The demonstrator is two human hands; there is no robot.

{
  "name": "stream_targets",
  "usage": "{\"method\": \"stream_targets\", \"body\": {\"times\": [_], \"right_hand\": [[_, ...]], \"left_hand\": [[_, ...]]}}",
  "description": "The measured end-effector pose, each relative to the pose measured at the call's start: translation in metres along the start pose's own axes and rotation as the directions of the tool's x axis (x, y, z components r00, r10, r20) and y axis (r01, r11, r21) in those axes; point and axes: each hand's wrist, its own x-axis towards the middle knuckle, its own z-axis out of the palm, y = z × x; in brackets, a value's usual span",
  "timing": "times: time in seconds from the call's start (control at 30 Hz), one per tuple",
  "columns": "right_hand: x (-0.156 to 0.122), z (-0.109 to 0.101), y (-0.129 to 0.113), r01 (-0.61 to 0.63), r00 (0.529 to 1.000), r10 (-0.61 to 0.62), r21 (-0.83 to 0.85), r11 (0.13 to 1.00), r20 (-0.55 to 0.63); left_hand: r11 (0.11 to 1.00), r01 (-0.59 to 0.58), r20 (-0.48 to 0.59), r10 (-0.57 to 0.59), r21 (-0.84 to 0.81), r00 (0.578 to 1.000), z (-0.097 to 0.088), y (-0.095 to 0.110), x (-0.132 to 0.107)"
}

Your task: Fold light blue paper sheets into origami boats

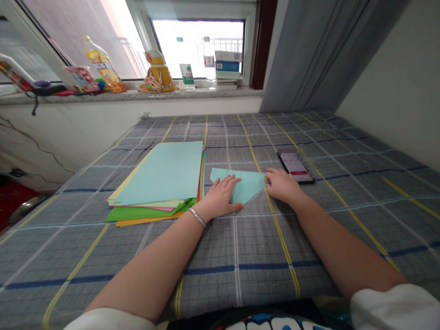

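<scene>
The left hand (pixel 223 196) is pressing, fingers spread, on a folded pale-blue paper sheet (pixel 250 182); the right hand (pixel 281 184) is touching its corner, grip unclear.

Bed (pixel 240 247): we see a grey plaid sheet with yellow, blue and white lines across the lower view.
Paper stack (pixel 161 176): coloured sheets, pale blue on top, green and orange edges beneath, at ten o'clock from the view's middle.
Phone (pixel 294 166): screen lit, flat on the sheet at two o'clock, well apart from the stack.
Windowsill (pixel 213 93): at twelve o'clock we find a yellow bottle (pixel 103 64), an orange pack (pixel 157 72), a clear bottle (pixel 209 62) and stacked books (pixel 228 68).
Curtain (pixel 319 50): grey, hanging at one o'clock.
</scene>
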Motion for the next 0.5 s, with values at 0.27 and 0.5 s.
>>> {"method": "stream_targets", "body": {"times": [0.27,0.5], "right_hand": [[0.005,0.003,0.008,-0.014,1.000,0.014,0.069,0.998,0.002],[-0.001,0.009,0.006,0.314,0.927,-0.264,0.169,0.934,-0.265]], "left_hand": [[0.999,-0.007,0.014,0.008,-0.048,1.000,-0.002,-0.001,0.000],[0.998,-0.004,0.033,0.006,-0.062,0.999,-0.003,-0.007,-0.001]]}}
